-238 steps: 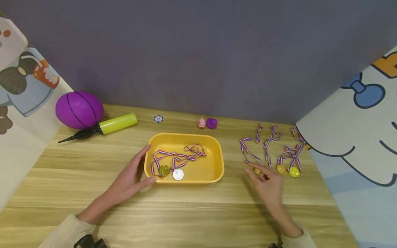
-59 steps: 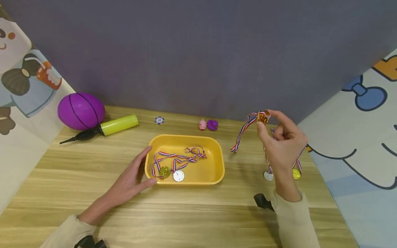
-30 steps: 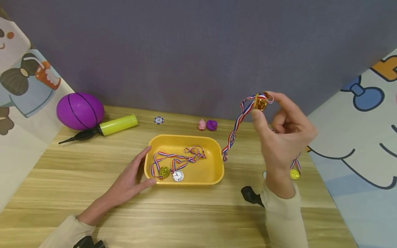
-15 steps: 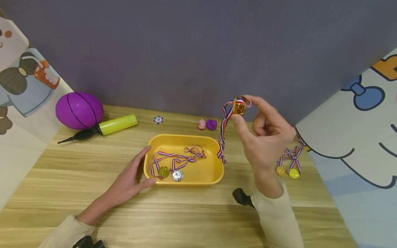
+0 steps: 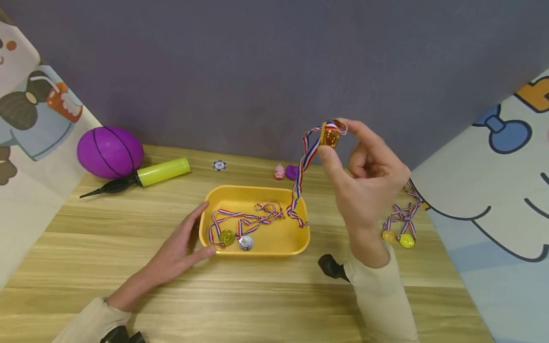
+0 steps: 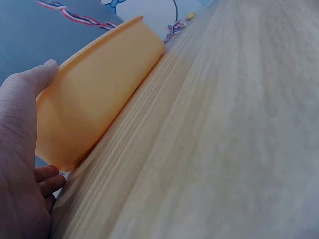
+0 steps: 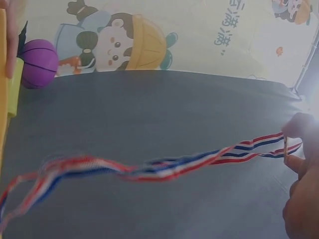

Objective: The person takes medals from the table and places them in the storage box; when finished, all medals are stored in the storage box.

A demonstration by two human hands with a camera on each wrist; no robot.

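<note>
A yellow tray (image 5: 266, 245) stands on the table, holding a gold medal (image 5: 227, 237) and a silver medal (image 5: 246, 242) with striped ribbons. My left hand (image 5: 177, 245) grips its left end, thumb over the rim; in the left wrist view, fingers curl against the tray's lower wall (image 6: 99, 84). Raised behind the tray's right end, my right hand (image 5: 369, 181) pinches another gold medal (image 5: 330, 136) between thumb and forefinger. Its red, white and blue ribbon (image 5: 302, 169) hangs down, the low end over the tray's right side. In the right wrist view this ribbon (image 7: 189, 167) stretches leftward.
Right of the tray lie a gold medal (image 5: 388, 236) and a yellow medal (image 5: 406, 240) with ribbons. Along the back stand a pink pig toy (image 5: 279, 172), a purple toy (image 5: 291, 172) and a poker chip (image 5: 219, 165). A purple ball (image 5: 110, 152) and hand pump (image 5: 163, 172) lie left.
My right hand has picked up a gold medal from the table, lifted it and carried it left; its ribbon end has swung over the tray. The left hand stays at the tray.
</note>
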